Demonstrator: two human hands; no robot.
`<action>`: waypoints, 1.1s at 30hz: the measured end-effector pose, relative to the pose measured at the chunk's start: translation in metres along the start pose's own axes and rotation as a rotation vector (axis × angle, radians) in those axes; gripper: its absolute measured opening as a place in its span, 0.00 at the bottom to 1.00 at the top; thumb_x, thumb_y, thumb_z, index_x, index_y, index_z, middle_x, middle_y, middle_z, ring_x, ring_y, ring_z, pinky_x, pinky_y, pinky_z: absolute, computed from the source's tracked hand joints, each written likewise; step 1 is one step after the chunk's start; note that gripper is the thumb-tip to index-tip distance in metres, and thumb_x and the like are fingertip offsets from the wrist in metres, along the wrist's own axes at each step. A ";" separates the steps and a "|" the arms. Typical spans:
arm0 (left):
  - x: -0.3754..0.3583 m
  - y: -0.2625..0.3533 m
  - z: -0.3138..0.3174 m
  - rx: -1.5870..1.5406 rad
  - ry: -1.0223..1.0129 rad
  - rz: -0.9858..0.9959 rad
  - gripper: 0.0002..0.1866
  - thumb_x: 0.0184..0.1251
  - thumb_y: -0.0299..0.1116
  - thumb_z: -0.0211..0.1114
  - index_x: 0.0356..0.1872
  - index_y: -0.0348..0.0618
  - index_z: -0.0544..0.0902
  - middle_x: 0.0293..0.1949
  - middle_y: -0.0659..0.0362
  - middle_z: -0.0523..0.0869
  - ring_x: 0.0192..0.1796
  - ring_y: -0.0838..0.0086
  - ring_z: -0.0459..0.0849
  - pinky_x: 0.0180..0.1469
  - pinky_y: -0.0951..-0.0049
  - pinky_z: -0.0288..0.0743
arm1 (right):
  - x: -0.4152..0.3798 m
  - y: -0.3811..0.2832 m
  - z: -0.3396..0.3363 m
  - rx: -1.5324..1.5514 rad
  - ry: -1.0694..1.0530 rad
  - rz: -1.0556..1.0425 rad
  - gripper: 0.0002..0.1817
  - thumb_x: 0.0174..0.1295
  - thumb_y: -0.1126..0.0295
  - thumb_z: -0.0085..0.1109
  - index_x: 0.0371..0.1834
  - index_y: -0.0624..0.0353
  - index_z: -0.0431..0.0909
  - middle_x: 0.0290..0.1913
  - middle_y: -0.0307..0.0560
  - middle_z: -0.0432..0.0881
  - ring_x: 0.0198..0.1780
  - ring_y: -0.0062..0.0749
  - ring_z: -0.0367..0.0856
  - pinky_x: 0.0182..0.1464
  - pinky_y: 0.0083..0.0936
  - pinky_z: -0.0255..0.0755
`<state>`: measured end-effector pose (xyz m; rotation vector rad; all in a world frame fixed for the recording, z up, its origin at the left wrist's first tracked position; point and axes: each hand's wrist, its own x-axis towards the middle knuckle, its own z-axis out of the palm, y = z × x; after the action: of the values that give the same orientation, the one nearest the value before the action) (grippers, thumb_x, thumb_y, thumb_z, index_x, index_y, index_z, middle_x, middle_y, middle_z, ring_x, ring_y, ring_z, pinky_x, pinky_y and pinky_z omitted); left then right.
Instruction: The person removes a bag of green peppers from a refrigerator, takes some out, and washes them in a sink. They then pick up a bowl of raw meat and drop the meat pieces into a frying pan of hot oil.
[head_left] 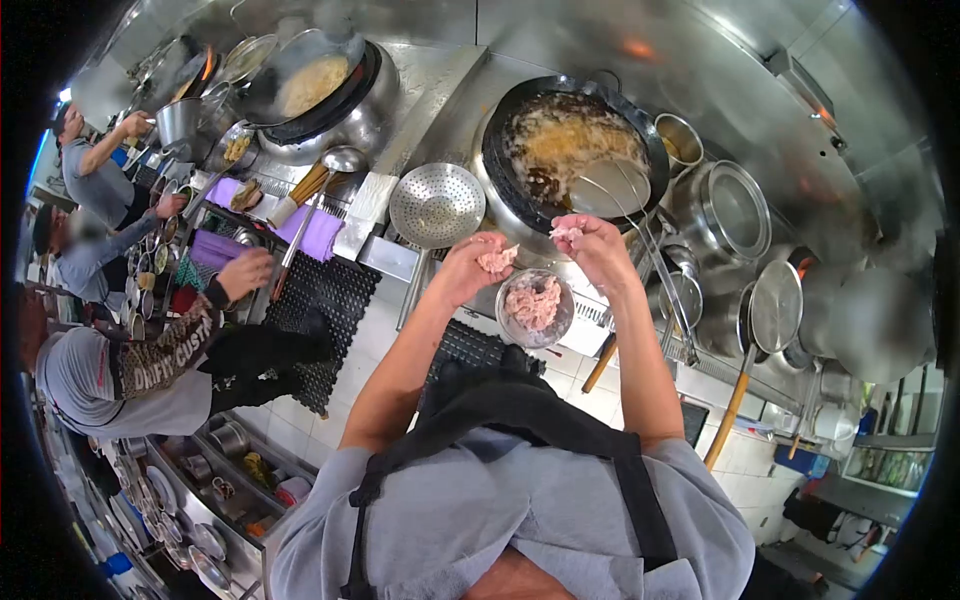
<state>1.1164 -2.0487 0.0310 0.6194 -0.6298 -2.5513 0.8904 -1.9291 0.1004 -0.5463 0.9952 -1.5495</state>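
Note:
My left hand (472, 268) is closed around a lump of pale pink raw minced meat (498, 260). A smaller piece of the same meat (566, 233) is pinched in the fingers of my right hand (596, 252), near the front rim of the wok. Below and between both hands sits a clear bowl (505, 318) with more raw meat (533, 303) in it. Just beyond my hands, a black wok (497, 165) holds bubbling oil. A round wire skimmer (612, 187) rests in the wok at its right side.
Left of the wok lies a perforated metal strainer (437, 205). Pots (735, 210) and a wooden-handled strainer (776, 305) crowd the right. Another wok (345, 95) stands farther left. A co-worker in a grey shirt (75, 375) reaches toward the counter; two other people stand beyond.

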 end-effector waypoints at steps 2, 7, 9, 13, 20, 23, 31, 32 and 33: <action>-0.001 -0.002 -0.008 -0.032 -0.076 -0.027 0.17 0.65 0.24 0.61 0.55 0.38 0.76 0.53 0.48 0.81 0.56 0.57 0.83 0.56 0.51 0.81 | 0.023 -0.003 -0.005 -0.070 -0.019 -0.035 0.11 0.63 0.81 0.58 0.48 0.62 0.79 0.38 0.46 0.84 0.36 0.28 0.84 0.38 0.23 0.78; -0.023 -0.002 0.014 0.172 -0.026 0.043 0.18 0.66 0.20 0.61 0.57 0.38 0.74 0.54 0.46 0.83 0.60 0.54 0.83 0.59 0.49 0.81 | 0.159 -0.021 -0.040 -0.983 0.154 -0.197 0.10 0.64 0.72 0.61 0.46 0.64 0.81 0.41 0.54 0.86 0.37 0.38 0.86 0.41 0.34 0.80; -0.026 -0.001 0.022 0.253 0.032 0.053 0.15 0.68 0.21 0.61 0.54 0.36 0.74 0.50 0.45 0.85 0.54 0.54 0.87 0.55 0.53 0.85 | 0.220 -0.017 -0.075 -1.424 0.299 -0.199 0.12 0.60 0.72 0.62 0.45 0.66 0.83 0.46 0.58 0.87 0.41 0.43 0.87 0.47 0.36 0.80; -0.019 -0.001 0.013 0.243 0.059 0.134 0.11 0.69 0.20 0.62 0.51 0.33 0.75 0.46 0.44 0.85 0.47 0.54 0.89 0.48 0.60 0.88 | 0.231 -0.041 -0.083 -1.674 0.370 -0.723 0.14 0.61 0.69 0.61 0.47 0.62 0.86 0.42 0.60 0.88 0.43 0.48 0.88 0.50 0.36 0.79; 0.002 -0.006 0.030 0.278 0.103 0.254 0.05 0.72 0.24 0.62 0.44 0.36 0.77 0.37 0.54 0.85 0.40 0.64 0.89 0.44 0.65 0.88 | 0.024 -0.020 0.051 -1.505 -0.092 -0.262 0.18 0.58 0.66 0.66 0.51 0.61 0.85 0.36 0.55 0.88 0.39 0.42 0.88 0.46 0.33 0.80; 0.014 -0.010 0.041 0.355 0.075 0.232 0.05 0.70 0.24 0.65 0.41 0.37 0.78 0.35 0.58 0.86 0.34 0.74 0.87 0.36 0.73 0.85 | -0.004 0.015 0.056 -1.304 0.024 -0.282 0.18 0.54 0.70 0.67 0.49 0.61 0.84 0.36 0.61 0.86 0.36 0.48 0.86 0.43 0.35 0.78; 0.021 -0.002 0.021 0.310 0.010 0.125 0.10 0.65 0.21 0.66 0.46 0.35 0.79 0.44 0.53 0.86 0.42 0.71 0.87 0.42 0.70 0.85 | -0.012 0.003 -0.003 -0.582 0.075 -0.036 0.13 0.64 0.78 0.64 0.50 0.74 0.82 0.41 0.47 0.88 0.38 0.25 0.84 0.42 0.21 0.79; 0.018 -0.002 0.028 0.309 -0.025 0.105 0.12 0.64 0.20 0.66 0.47 0.35 0.79 0.43 0.53 0.85 0.41 0.72 0.86 0.42 0.71 0.84 | -0.012 0.004 -0.001 -0.542 0.052 -0.047 0.13 0.64 0.78 0.64 0.49 0.74 0.82 0.41 0.47 0.88 0.39 0.25 0.84 0.44 0.22 0.80; 0.016 -0.003 0.036 0.311 -0.058 0.086 0.13 0.63 0.20 0.67 0.49 0.34 0.79 0.43 0.54 0.85 0.41 0.73 0.86 0.41 0.72 0.83 | -0.009 0.007 0.005 -0.500 0.026 -0.058 0.13 0.64 0.77 0.64 0.49 0.74 0.82 0.41 0.47 0.88 0.40 0.25 0.84 0.45 0.22 0.80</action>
<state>1.0836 -2.0428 0.0532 0.6056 -1.0631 -2.4172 0.9003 -1.9214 0.0985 -0.9082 1.4084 -1.3572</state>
